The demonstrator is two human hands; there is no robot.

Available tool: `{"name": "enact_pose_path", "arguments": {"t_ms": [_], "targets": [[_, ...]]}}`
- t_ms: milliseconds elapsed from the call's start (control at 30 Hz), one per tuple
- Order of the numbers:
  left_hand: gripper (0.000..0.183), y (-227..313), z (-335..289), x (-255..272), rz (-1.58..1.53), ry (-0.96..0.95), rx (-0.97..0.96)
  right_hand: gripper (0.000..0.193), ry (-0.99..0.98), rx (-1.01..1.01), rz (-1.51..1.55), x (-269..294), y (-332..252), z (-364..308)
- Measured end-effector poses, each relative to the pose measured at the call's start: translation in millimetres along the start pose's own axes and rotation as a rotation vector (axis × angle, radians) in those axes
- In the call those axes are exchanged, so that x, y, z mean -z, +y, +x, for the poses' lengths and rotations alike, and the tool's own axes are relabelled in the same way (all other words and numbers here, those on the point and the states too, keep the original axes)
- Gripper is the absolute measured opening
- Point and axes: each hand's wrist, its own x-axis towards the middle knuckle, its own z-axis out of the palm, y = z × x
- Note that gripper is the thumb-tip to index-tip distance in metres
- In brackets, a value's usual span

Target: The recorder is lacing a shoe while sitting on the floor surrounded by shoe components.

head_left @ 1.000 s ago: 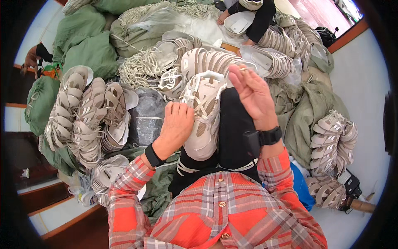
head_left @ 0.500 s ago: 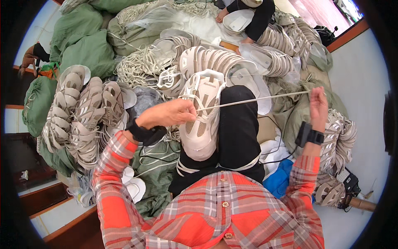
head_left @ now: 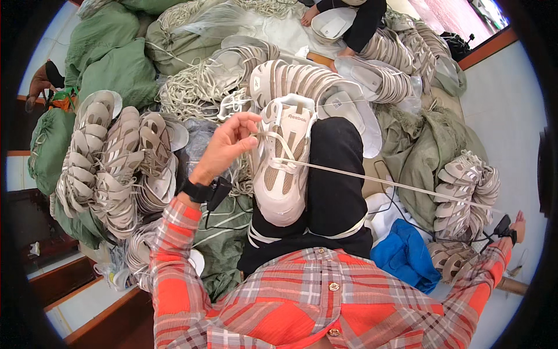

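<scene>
A beige and white lace-up shoe (head_left: 282, 192) rests on my black-trousered left thigh, toe toward me. My left hand (head_left: 228, 142) is beside the shoe's upper left edge, thumb and forefinger apart, the thumb close to a lace loop. From the shoe's eyelets a pale shoelace (head_left: 372, 176) runs straight and taut to the far right. There my right hand (head_left: 519, 225) is stretched out at the lace's end, closed on it; its fingers are small and partly hidden.
Nested rows of shoe uppers (head_left: 110, 163) lie at left, with another row (head_left: 296, 81) beyond the shoe. Green sacks (head_left: 119, 70) and a heap of laces (head_left: 195, 90) lie farther back. A blue cloth (head_left: 405, 256) is at right. Another person's leg (head_left: 366, 26) shows at the top.
My right hand has swung outward and down to the right, drawing out more lace. My left hand has moved off the laces to the shoe's left side, its fingers parting.
</scene>
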Motion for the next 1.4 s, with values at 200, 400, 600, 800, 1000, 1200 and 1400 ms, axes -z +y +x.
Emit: {"name": "enact_pose_path", "arguments": {"t_ms": [200,400,600,800,1000,1200,1400], "targets": [[0.025,70.4,52.6,-129.1,1.244,-0.209,-0.527,0.02,-0.321,-0.55,1.286,-49.6,-455.0,4.5],[0.012,87.2,46.6,-124.8,1.302,-0.454,-0.328,0.01,0.039,0.287,1.429,103.6,-786.5,38.6],[0.007,78.4,23.2,-74.2,1.322,-0.146,-0.378,0.008,-0.548,0.411,1.157,123.6,-801.6,26.3],[0.013,59.7,39.9,-150.7,1.148,-0.329,-0.266,0.009,-0.401,0.349,1.136,126.8,-815.3,19.1],[0.02,50.2,39.5,-162.0,0.99,-0.255,0.015,0.01,-0.382,0.452,0.985,148.9,-824.9,27.8],[0.025,61.7,54.2,-155.8,0.926,-0.456,0.165,0.011,-0.547,0.159,1.517,112.1,-817.3,8.1],[0.02,68.0,85.2,-158.8,1.113,-0.65,0.214,0.01,-0.429,0.155,1.355,116.1,-824.0,4.3]]}}
